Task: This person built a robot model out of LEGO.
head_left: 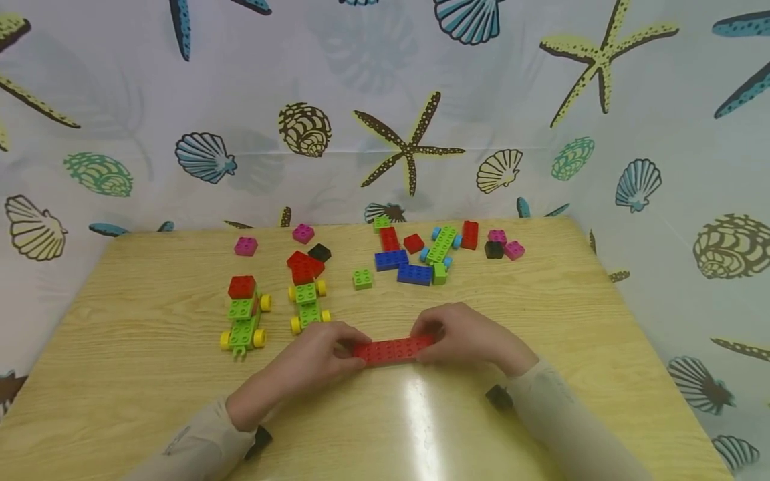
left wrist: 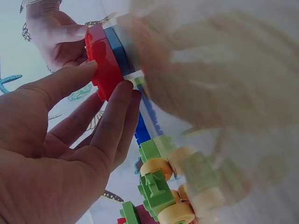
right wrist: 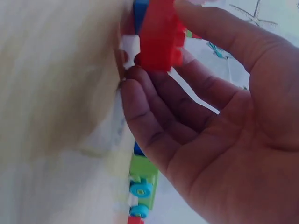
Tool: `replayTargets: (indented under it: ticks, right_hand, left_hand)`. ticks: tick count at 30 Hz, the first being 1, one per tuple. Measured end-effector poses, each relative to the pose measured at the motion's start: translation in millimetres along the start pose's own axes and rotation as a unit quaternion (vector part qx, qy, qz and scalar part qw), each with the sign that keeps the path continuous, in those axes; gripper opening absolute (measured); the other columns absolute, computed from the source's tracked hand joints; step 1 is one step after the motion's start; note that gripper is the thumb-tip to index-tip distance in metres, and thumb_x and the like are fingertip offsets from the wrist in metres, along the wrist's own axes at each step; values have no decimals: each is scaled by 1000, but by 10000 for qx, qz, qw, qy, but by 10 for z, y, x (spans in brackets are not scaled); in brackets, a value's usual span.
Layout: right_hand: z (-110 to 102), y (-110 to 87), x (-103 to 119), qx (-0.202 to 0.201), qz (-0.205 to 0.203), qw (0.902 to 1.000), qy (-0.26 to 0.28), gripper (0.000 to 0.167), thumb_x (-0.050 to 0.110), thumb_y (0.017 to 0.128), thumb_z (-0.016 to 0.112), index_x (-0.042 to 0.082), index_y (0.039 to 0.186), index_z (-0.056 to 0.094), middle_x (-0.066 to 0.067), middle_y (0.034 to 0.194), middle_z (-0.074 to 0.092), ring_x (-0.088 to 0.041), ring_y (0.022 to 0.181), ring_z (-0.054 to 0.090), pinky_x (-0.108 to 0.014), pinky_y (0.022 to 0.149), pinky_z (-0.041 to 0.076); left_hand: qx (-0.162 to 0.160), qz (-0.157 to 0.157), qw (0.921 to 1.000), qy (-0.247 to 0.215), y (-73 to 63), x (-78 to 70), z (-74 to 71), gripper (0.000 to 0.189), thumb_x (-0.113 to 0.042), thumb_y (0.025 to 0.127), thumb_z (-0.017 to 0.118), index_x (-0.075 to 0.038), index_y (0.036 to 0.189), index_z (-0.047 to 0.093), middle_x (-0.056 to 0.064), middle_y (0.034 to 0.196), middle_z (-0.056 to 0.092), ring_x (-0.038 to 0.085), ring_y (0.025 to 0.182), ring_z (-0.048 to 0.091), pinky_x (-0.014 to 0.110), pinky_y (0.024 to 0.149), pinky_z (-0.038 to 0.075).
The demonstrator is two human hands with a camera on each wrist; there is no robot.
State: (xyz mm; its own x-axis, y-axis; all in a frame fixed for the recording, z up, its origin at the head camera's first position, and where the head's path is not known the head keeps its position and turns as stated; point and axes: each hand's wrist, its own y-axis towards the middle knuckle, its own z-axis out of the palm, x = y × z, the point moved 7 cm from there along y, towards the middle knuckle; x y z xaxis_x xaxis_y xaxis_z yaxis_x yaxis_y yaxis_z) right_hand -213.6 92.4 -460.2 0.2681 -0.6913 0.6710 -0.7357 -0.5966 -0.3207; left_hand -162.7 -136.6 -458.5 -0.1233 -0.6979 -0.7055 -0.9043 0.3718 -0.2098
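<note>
Red toy building bricks (head_left: pixel 394 351) lie in a straight row, studs up, low over the table in front of me. My left hand (head_left: pixel 319 354) pinches the row's left end between thumb and fingers. At the right end, my right hand (head_left: pixel 460 335) grips the row the same way. Both wrist views show a blue brick (left wrist: pixel 119 51) under the red ones, near the middle of the row. Its underside is hidden in the head view. In the right wrist view, the thumb lies along the studded side of the red brick (right wrist: pixel 159 46).
Two green cars with yellow wheels (head_left: pixel 244 327) stand left of the hands. Behind are a green car with blue wheels (head_left: pixel 442 246), blue bricks (head_left: pixel 415 274), a green brick (head_left: pixel 362 278) and several red, pink and black bricks. A patterned cloth (head_left: pixel 337 180) hangs behind the table (head_left: pixel 150 381).
</note>
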Motion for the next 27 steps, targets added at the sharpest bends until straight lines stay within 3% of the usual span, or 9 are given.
replayTargets:
  ticks: [8, 18, 27]
  right_hand:
    - [-96, -12, -78, -87, 224, 9997, -20, 19, 22, 97, 88, 25, 115, 82, 7, 109, 78, -18, 101, 68, -39, 97, 61]
    - [-106, 7, -88, -173, 304, 9992, 216, 24, 24, 98, 89, 22, 120, 82, 5, 116, 79, -17, 104, 70, -42, 102, 63]
    - [-88, 9, -57, -201, 222, 9991, 293, 24, 25, 98, 89, 21, 121, 82, 5, 116, 79, -16, 103, 70, -40, 100, 63]
  left_hand:
    - [-247, -321, 9990, -186, -7, 28, -59, 33, -21, 100, 86, -14, 132, 82, 4, 132, 81, 19, 117, 75, 48, 106, 65]
    - [-363, -331, 9977, -463, 1, 78, -86, 33, -18, 101, 85, -11, 133, 81, 6, 133, 81, 23, 120, 77, 48, 106, 66]
    - [-366, -229, 9985, -327, 9, 93, -94, 28, -15, 101, 84, -10, 128, 83, 6, 130, 83, 23, 118, 77, 48, 105, 66]
